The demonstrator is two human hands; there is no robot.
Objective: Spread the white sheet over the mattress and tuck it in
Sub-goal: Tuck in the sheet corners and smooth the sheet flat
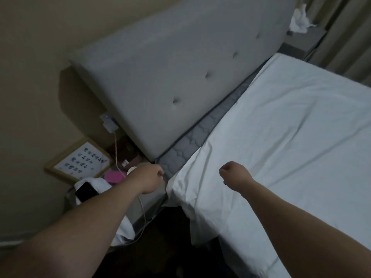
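The white sheet [281,137] lay spread over the mattress [192,143], short of the head end, where a quilted grey strip stayed bare beside the tufted headboard [180,77]. The left hand [149,178] was curled at the mattress corner, just left of the sheet's loose corner; whether its grip held any cloth could not be told. The right hand [233,173] was over the sheet with fingers curled into a fist, its grip likewise unclear. A charger cable [117,157] hung behind the left wrist.
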